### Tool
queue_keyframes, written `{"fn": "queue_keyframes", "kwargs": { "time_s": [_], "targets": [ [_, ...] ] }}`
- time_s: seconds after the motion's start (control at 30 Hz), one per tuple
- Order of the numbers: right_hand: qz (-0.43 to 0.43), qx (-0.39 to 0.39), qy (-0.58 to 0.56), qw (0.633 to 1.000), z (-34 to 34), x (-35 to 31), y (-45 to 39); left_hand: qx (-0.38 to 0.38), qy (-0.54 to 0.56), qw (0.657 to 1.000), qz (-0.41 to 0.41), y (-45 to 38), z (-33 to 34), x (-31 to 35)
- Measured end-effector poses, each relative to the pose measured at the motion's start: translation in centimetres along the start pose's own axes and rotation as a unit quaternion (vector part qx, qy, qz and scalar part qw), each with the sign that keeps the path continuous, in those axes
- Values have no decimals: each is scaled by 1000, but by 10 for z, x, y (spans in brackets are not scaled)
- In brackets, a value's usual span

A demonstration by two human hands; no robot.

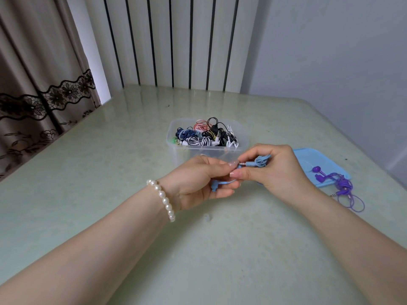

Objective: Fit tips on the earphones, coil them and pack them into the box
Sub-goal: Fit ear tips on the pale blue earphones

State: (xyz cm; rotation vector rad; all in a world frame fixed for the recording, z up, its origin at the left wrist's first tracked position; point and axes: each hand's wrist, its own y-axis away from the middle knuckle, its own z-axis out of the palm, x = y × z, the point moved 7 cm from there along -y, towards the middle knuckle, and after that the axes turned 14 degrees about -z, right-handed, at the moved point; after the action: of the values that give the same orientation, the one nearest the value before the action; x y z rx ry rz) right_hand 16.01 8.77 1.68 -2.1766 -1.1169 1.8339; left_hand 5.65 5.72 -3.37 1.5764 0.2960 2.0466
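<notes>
Both hands meet above the middle of the table around a pair of light blue earphones [261, 161]. My right hand [273, 168] holds the coiled blue cable, with the metal plug sticking out to the left. My left hand [202, 179] pinches the earbud end; a blue earbud shows under its fingers. A small clear ear tip [206, 216] lies on the table below the hands. Behind the hands stands a clear plastic box [176, 148] holding several coiled earphones.
A blue lid [308, 157] lies flat to the right of the box. Purple earphones [341, 183] lie loose across its near corner and onto the green table [110, 161]. A curtain hangs at the left and a wall runs behind the table.
</notes>
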Motion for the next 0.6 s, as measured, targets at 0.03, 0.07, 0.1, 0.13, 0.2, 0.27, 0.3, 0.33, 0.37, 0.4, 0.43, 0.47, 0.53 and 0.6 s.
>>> {"fn": "queue_keyframes", "kwargs": {
  "time_s": [0.03, 0.07, 0.1, 0.13, 0.2, 0.27, 0.3, 0.33, 0.37, 0.4, 0.43, 0.47, 0.53, 0.6],
  "targets": [
    [1, -13, 8, 1000, 1, -1, 0, 7, 9, 1000, 3, 0, -2, 1],
    [5, -25, 10, 1000, 2, 0, 1, 13, 15, 1000, 7, 0, -4, 1],
    [14, -31, 3, 999, 2, 2, 1, 15, 16, 1000, 10, 0, -5, 3],
    [27, -28, -15, 999, 1, 5, 1, 17, 15, 1000, 11, 0, -6, 3],
    [71, 2, -76, 995, -4, 15, 2, 25, 15, 999, 15, 0, -8, 4],
    [122, 29, -133, 983, -10, 25, 2, 33, 21, 999, 15, 0, -9, 5],
    [143, 30, -148, 978, -12, 28, 2, 35, 24, 999, 16, -1, -9, 5],
    [157, 22, -159, 975, -14, 30, 2, 36, 24, 999, 18, -1, -9, 6],
    [166, 9, -166, 972, -15, 32, 2, 38, 19, 999, 21, 0, -8, 6],
    [172, -8, -170, 970, -16, 32, 2, 39, 10, 999, 25, 0, -8, 6],
    [175, -26, -171, 969, -16, 31, 2, 40, 0, 999, 28, 0, -7, 6],
    [175, -42, -163, 970, -15, 30, 2, 41, -9, 999, 31, 0, -6, 6],
    [162, -67, -119, 977, -13, 28, 3, 45, -14, 998, 34, -1, -5, 5],
    [140, -84, -83, 983, -8, 26, 5, 53, -12, 998, 34, -2, -5, 3]
  ]
}}
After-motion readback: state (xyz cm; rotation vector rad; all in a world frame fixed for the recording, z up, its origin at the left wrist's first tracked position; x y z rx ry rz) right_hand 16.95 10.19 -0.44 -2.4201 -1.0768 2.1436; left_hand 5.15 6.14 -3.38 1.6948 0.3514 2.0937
